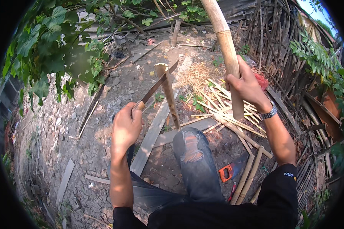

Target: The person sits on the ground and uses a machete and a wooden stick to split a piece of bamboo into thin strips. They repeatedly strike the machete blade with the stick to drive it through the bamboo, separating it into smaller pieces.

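My left hand (126, 124) is closed around the wooden handle of a long-bladed knife (152, 89). Its blade crosses a split bamboo piece (169, 97) just below the top and seems lodged in it; the tip shows on the far side. That piece stands nearly upright, its lower end by my knee. My right hand (245, 82) grips a thick bamboo pole (227, 45), held raised and apart from the knife. The pole's upper end runs out of the picture.
Many split bamboo strips (252, 121) lie heaped beyond my knee. An orange-handled saw (227, 172) rests near bamboo lengths (248, 179) at the right. A wooden plank (151, 139) lies on the ground. Leafy vines (53, 42) hang at the left; a stick fence (267, 34) stands at the right.
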Action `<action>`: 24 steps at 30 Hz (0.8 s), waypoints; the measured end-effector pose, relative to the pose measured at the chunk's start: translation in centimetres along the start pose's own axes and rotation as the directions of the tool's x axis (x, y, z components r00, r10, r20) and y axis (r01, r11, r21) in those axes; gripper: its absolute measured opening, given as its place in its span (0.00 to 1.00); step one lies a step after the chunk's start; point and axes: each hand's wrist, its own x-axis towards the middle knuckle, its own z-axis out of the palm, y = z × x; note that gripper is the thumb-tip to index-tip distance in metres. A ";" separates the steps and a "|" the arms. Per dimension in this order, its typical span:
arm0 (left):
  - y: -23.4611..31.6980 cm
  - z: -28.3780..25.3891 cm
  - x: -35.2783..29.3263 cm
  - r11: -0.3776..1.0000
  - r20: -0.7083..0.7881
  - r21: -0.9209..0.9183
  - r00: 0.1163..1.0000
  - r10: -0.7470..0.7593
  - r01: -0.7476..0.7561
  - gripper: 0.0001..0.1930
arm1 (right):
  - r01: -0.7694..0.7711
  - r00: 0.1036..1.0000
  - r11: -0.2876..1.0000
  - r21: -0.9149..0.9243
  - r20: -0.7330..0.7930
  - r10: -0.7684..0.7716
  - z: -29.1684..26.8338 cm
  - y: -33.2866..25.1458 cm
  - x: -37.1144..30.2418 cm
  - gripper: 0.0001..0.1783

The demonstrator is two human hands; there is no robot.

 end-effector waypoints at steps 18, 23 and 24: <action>1.0 -1.0 8.1 0.940 0.134 0.326 0.989 0.058 -0.099 0.25 | 0.205 0.923 0.964 0.172 -0.360 -0.132 -5.3 -3.4 -2.4 0.30; -1.4 3.7 10.0 0.962 0.058 0.256 0.995 0.087 -0.098 0.22 | 0.495 0.777 0.863 0.098 -0.495 -0.389 -11.9 -5.1 -1.4 0.29; -1.8 4.5 10.2 0.967 0.049 0.235 0.995 0.088 -0.097 0.21 | 0.503 0.765 0.853 0.137 -0.531 -0.366 -11.0 -4.5 -0.7 0.25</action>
